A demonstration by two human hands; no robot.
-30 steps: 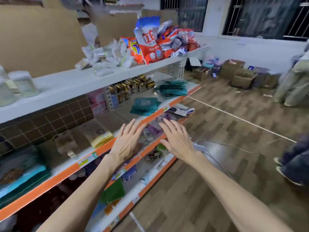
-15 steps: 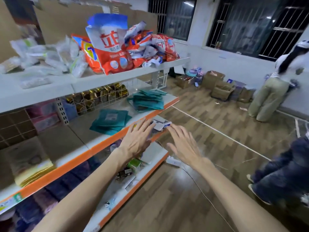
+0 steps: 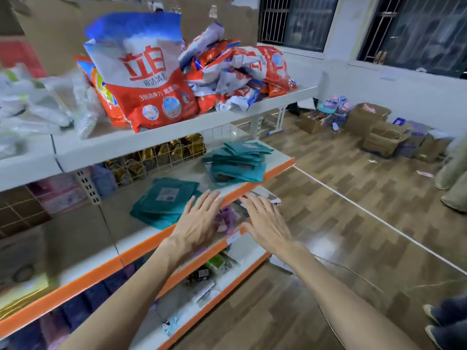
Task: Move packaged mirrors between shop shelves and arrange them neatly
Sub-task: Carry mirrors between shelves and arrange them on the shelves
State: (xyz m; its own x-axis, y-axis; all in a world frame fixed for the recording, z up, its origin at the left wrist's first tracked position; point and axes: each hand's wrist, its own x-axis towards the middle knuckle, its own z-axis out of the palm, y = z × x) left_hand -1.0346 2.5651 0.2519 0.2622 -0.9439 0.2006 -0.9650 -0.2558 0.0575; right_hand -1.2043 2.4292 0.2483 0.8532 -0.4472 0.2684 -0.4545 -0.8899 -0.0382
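Note:
Two piles of flat teal packages lie on the middle shelf point(image 3: 280, 164): a near pile point(image 3: 164, 200) and a far, messier pile point(image 3: 237, 162). My left hand point(image 3: 199, 223) hovers with straight, spread fingers just in front of the near pile, over the orange shelf edge. My right hand point(image 3: 265, 223) is stretched out beside it, fingers straight, over the end of the shelf below, where purple and clear packets point(image 3: 227, 218) lie. Neither hand holds anything.
Red and white detergent bags point(image 3: 149, 79) are heaped on the top shelf, clear packets to their left. Gold tins point(image 3: 156, 157) sit behind a wire divider. Cardboard boxes point(image 3: 379, 137) line the far wall. A person's legs point(image 3: 454, 178) stand at right; shoes point(image 3: 444, 322) at lower right.
The view has swung right along the shelving, bringing the teal piles closer. Both hands stay outstretched and empty, now level with the near teal pile.

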